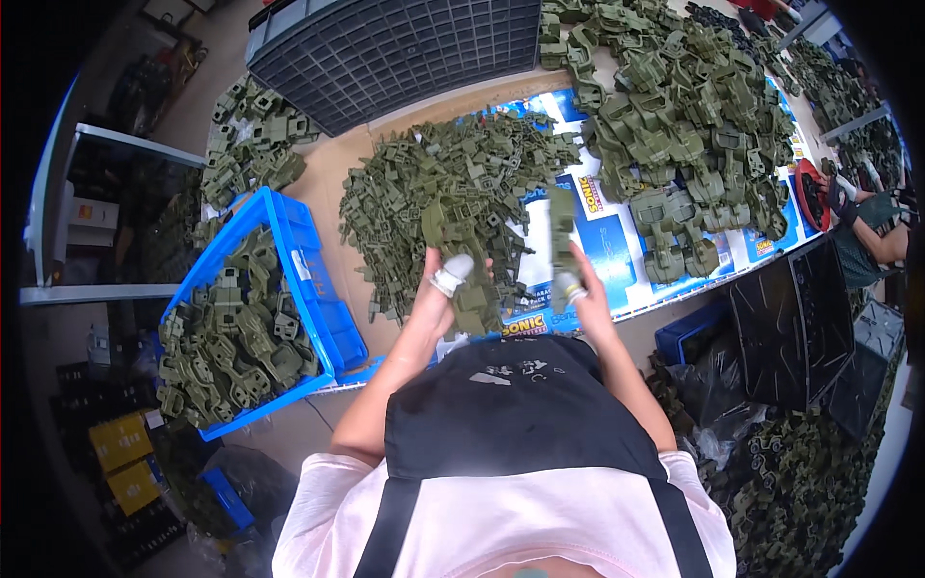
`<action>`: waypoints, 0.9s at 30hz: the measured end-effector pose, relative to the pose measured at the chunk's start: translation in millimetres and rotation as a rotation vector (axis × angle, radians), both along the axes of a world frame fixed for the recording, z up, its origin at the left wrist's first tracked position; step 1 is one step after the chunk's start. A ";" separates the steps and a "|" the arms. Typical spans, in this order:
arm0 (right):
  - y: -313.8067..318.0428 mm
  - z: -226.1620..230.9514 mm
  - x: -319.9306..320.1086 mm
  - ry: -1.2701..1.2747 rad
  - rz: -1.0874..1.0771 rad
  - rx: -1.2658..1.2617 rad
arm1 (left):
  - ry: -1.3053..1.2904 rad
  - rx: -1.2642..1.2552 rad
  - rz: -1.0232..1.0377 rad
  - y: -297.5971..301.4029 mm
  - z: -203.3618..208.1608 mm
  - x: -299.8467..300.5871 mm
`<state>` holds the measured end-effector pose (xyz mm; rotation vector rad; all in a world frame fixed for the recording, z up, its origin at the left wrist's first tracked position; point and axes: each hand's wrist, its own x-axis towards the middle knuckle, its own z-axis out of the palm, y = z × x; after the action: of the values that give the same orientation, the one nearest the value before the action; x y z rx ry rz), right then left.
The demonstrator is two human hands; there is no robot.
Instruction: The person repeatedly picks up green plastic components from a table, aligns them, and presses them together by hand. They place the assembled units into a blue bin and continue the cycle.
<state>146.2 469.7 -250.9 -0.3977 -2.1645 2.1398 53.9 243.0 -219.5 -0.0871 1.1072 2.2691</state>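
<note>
My left hand [430, 297] grips an olive-green plastic toy-vehicle body [457, 226], its thumb wrapped in white. A narrow olive-green plastic piece [562, 217] stands upright in my right hand [590, 295], whose thumb has a white wrap too. The two held parts are apart from each other. Just beyond them spreads a heap of small olive-green plastic parts [385, 193]. The undersides of both held parts and some of my fingers are hidden.
A blue bin [332, 323] of green vehicle bodies stands at left. More bodies are piled [674, 116] at far right on printed sheets [612, 265]. A dark grid-walled crate [405, 58] stands at the back. Another person's arm [872, 246] shows at the right edge, near a black crate [795, 323].
</note>
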 end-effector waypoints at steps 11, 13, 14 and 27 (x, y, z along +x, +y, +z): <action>-61.3 91.2 -1.3 -0.074 0.331 0.434 | 0.300 -0.415 0.172 18.1 9.2 24.9; -60.7 89.7 -2.1 -0.048 0.370 0.464 | 0.281 -0.385 0.192 15.2 12.5 28.4; -60.1 89.1 -1.9 -0.009 0.408 0.479 | 0.207 -0.301 0.196 12.3 13.4 28.7; -63.0 30.6 -3.6 -0.406 0.383 -1.113 | 0.241 -0.301 0.367 -8.8 -15.8 11.7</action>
<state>142.6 406.6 -220.3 -0.5099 -0.9384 3.5895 65.6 234.2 -235.2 -0.1514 1.6738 2.4565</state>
